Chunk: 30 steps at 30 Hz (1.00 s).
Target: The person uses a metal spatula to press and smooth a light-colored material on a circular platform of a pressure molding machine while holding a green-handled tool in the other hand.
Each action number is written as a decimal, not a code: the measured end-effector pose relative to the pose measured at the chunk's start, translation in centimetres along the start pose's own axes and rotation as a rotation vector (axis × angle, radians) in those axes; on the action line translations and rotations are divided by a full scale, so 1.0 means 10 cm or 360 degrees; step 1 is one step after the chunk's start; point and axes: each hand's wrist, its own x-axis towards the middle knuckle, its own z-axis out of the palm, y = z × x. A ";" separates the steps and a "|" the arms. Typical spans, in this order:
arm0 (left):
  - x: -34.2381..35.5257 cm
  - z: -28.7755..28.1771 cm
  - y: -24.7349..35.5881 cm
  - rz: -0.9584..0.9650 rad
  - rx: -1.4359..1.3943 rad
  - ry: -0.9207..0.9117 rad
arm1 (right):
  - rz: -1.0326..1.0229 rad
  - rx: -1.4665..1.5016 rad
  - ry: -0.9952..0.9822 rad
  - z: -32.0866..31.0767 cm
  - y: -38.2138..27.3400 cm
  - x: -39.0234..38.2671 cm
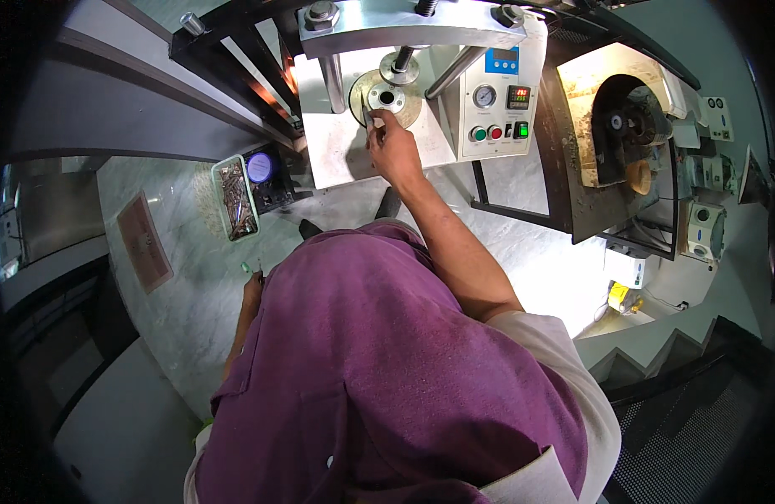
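Observation:
My right hand (394, 149) reaches over the white bed (320, 143) of a press. Its fingers are pinched together at the near left edge of a round metal die plate (411, 111), against a thin grey piece too small to name. A metal ring (387, 98) with a dark centre hole lies in the middle of that plate. Above it hangs the press's round ram foot (399, 70). My left hand (252, 291) is low beside my purple apron, which partly covers it. Its fingers look closed round a small green-tipped thing (246, 268), whose kind is unclear.
Right of the bed stands a control box (497, 109) with a gauge, buttons and displays. A pale green tray (235, 198) of metal pieces and a purple-lidded container (259, 167) stand at left. A dark-framed machine (572, 168) is at right. A steel crossbar (413, 29) spans the press.

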 end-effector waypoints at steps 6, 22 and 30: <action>-0.01 0.01 -0.01 0.0025 0.0038 0.0005 | -0.0048 -0.0176 0.0065 -0.01 -0.02 0.02; -0.08 -0.07 0.08 0.0069 -0.0090 -0.0005 | -0.0107 -0.0310 0.0058 -0.01 -0.17 0.10; -0.14 -0.07 0.14 0.0187 0.0081 0.0111 | -0.0083 -0.0192 0.0022 0.01 -0.10 0.12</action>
